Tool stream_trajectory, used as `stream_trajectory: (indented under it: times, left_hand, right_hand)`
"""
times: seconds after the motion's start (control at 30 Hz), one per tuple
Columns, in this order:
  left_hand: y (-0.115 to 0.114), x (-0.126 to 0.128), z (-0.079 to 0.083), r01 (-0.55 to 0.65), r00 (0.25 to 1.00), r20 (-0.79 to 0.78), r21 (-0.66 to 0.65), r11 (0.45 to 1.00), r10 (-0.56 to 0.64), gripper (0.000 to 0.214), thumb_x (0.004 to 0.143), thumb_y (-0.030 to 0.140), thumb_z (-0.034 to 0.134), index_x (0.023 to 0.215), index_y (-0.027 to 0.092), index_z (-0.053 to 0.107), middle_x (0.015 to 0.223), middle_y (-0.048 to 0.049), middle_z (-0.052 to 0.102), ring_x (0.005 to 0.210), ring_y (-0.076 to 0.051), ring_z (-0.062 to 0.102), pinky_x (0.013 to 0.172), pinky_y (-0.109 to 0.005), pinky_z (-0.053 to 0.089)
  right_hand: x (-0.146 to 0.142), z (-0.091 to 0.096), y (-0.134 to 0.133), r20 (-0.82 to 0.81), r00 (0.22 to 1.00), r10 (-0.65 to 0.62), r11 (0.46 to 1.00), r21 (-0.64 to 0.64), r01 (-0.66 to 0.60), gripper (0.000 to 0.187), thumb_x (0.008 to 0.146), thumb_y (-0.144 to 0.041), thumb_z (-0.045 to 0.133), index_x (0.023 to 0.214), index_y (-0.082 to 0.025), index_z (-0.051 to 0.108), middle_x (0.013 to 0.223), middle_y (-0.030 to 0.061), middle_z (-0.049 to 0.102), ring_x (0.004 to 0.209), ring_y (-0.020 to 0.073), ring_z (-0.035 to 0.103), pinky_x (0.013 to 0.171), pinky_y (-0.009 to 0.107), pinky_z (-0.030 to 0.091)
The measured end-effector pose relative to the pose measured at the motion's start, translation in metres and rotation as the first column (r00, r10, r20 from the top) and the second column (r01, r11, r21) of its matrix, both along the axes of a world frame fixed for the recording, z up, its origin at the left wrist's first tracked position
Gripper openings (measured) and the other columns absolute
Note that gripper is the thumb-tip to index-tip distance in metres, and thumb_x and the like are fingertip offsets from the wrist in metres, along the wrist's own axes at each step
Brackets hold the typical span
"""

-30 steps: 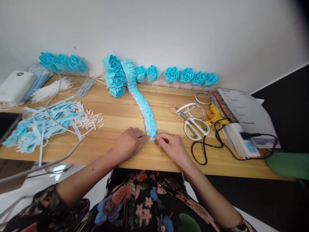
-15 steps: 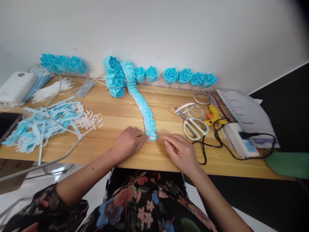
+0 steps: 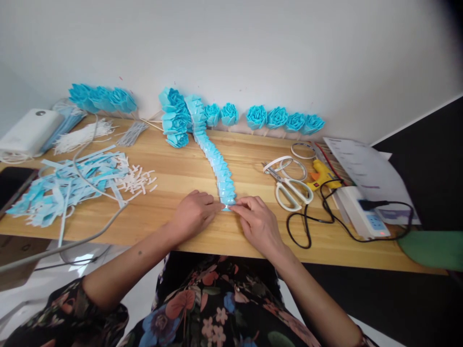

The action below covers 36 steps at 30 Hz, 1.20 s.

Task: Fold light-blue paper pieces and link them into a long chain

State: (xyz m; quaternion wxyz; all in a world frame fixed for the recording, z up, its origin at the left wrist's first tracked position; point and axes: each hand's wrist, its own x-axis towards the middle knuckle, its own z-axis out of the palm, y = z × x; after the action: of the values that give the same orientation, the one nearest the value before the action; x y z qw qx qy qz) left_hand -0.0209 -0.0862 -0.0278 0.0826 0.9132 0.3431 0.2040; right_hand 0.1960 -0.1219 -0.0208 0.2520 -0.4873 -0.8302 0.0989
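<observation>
A long strip of folded blue paper pieces (image 3: 216, 164) runs from the back wall toward me across the wooden table (image 3: 181, 226). My left hand (image 3: 193, 212) rests on the table with curled fingers pinching the strip's near end from the left. My right hand (image 3: 255, 221) pinches the same end from the right, so fingertips of both hands meet at the strip's tip. Blue paper roses (image 3: 173, 118) lie bunched at the strip's far end.
A row of blue roses (image 3: 282, 118) lines the wall. White scissors (image 3: 291, 190), tape rings (image 3: 289, 166), a yellow glue gun (image 3: 321, 173) and a power strip (image 3: 363, 214) with black cable lie right. Blue and white paper scraps (image 3: 68, 183) and a grey cable (image 3: 87, 231) lie left.
My right hand let go of the strip's end and drew back to the right, then returned and pinches it again. My left hand stayed in place.
</observation>
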Motion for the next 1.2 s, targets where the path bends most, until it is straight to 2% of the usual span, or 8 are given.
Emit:
stream_trajectory:
  times: [0.4, 0.5, 0.6, 0.73, 0.83, 0.93, 1.1, 1.2]
  left_hand:
    - [-0.003, -0.001, -0.001, -0.030, 0.999, -0.021, 0.004, 1.000, 0.030, 0.026, 0.090, 0.017, 0.045, 0.100, 0.021, 0.069, 0.075, -0.0045, 0.064, 0.074, -0.018, 0.057, 0.066, -0.031, 0.038]
    - [-0.004, -0.002, 0.000, -0.032, 0.999, 0.021, -0.009, 0.999, 0.032, 0.028, 0.089, 0.015, 0.044, 0.100, 0.021, 0.070, 0.076, -0.0049, 0.065, 0.075, -0.017, 0.058, 0.068, -0.030, 0.040]
    - [-0.005, -0.002, 0.000, -0.043, 0.993, 0.103, -0.065, 0.997, 0.049, 0.029, 0.090, 0.015, 0.044, 0.101, 0.021, 0.070, 0.080, -0.0051, 0.068, 0.076, -0.017, 0.061, 0.069, -0.030, 0.043]
    - [-0.005, -0.002, 0.001, -0.058, 0.972, 0.221, -0.103, 0.993, 0.080, 0.025, 0.091, 0.020, 0.046, 0.099, 0.020, 0.070, 0.085, -0.0060, 0.071, 0.077, -0.016, 0.063, 0.071, -0.030, 0.047]
    - [-0.005, -0.003, 0.001, -0.081, 0.964, 0.247, -0.081, 0.993, 0.099, 0.024, 0.092, 0.024, 0.047, 0.095, 0.020, 0.071, 0.084, -0.0052, 0.072, 0.074, -0.016, 0.063, 0.070, -0.029, 0.047]
    - [-0.004, -0.004, 0.001, -0.108, 0.962, 0.244, -0.070, 0.992, 0.122, 0.024, 0.093, 0.025, 0.047, 0.095, 0.020, 0.070, 0.084, -0.0042, 0.072, 0.074, -0.016, 0.063, 0.068, -0.029, 0.046]
    - [-0.005, -0.003, 0.003, -0.137, 0.962, 0.229, -0.063, 0.989, 0.148, 0.026, 0.093, 0.025, 0.045, 0.091, 0.020, 0.070, 0.081, -0.0033, 0.071, 0.071, -0.015, 0.062, 0.066, -0.027, 0.044]
    - [-0.007, -0.002, 0.009, -0.149, 0.965, 0.209, -0.065, 0.987, 0.159, 0.027, 0.093, 0.024, 0.044, 0.090, 0.020, 0.071, 0.080, -0.0036, 0.071, 0.070, -0.015, 0.062, 0.066, -0.027, 0.044]
  right_hand:
    - [0.005, -0.003, -0.002, -0.055, 0.998, -0.031, 0.998, 0.045, 0.034, 0.041, 0.083, -0.001, 0.044, 0.104, -0.025, 0.070, 0.100, 0.0073, 0.063, 0.093, 0.0214, 0.054, 0.079, 0.036, 0.048]
    - [0.020, 0.010, 0.000, -0.173, 0.985, -0.019, 0.993, 0.111, 0.039, 0.044, 0.080, -0.001, 0.043, 0.107, -0.024, 0.068, 0.103, 0.0071, 0.062, 0.095, 0.0208, 0.056, 0.081, 0.037, 0.048]
    - [0.049, 0.032, 0.011, -0.236, 0.965, -0.116, 0.965, 0.204, 0.166, 0.041, 0.083, -0.007, 0.042, 0.108, -0.026, 0.068, 0.103, 0.0065, 0.063, 0.097, 0.0223, 0.058, 0.085, 0.040, 0.047]
    - [0.088, 0.058, 0.047, -0.110, 0.968, -0.227, 0.935, 0.252, 0.248, 0.037, 0.088, -0.015, 0.043, 0.115, -0.024, 0.065, 0.109, 0.0084, 0.065, 0.105, 0.0245, 0.057, 0.092, 0.042, 0.044]
    - [0.105, 0.065, 0.081, 0.068, 0.985, -0.158, 0.971, 0.190, 0.143, 0.038, 0.090, -0.021, 0.044, 0.124, -0.019, 0.060, 0.119, 0.0100, 0.064, 0.111, 0.0260, 0.055, 0.097, 0.043, 0.041]
    - [0.113, 0.067, 0.107, 0.157, 0.986, -0.051, 0.999, 0.027, 0.048, 0.035, 0.090, -0.027, 0.048, 0.120, -0.019, 0.064, 0.118, 0.0092, 0.067, 0.110, 0.0260, 0.058, 0.096, 0.040, 0.041]
    - [0.119, 0.076, 0.120, 0.101, 0.993, 0.056, 0.958, -0.287, -0.025, 0.024, 0.086, -0.030, 0.054, 0.096, -0.026, 0.075, 0.094, 0.0010, 0.075, 0.084, 0.0201, 0.067, 0.073, 0.027, 0.047]
    - [0.115, 0.074, 0.120, -0.019, 0.999, 0.043, 0.956, -0.291, -0.047, 0.020, 0.080, -0.032, 0.061, 0.088, -0.024, 0.077, 0.088, 0.0007, 0.076, 0.078, 0.0191, 0.067, 0.069, 0.026, 0.047]
